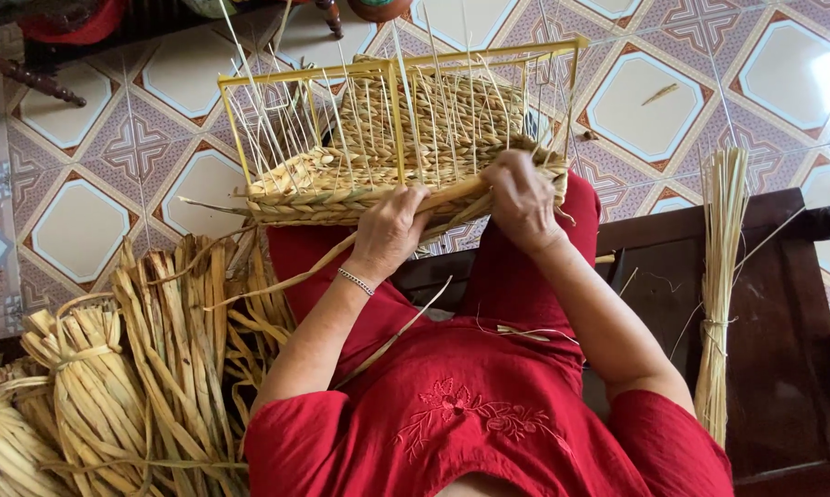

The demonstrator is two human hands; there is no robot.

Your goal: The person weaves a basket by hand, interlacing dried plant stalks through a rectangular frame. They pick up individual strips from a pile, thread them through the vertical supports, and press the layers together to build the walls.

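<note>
Weaving on lap | left hand (389,230) pinching a flat straw strand (328,262) | right hand (518,198) gripping woven basket (406,161) rim | straw bundles (111,368) beside chair (783,304).

Head camera, steeply downward, close.

The floor (645,120) is laid with patterned tiles, pale octagons framed in brown and grey. Bundles of dried flat leaves (93,396) lie heaped at the lower left, several tied round the middle with a strip of the same stuff. A dark wooden bench (783,340) runs along the right, and on it stands a slim sheaf of thin pale stalks (720,285), tied near its lower end and fanning out at the top. A single short straw (661,92) lies loose on a tile. At the top edge sits a rounded brown thing, perhaps a pot (378,9). Dark turned wooden legs (28,78) show at upper left.
</note>
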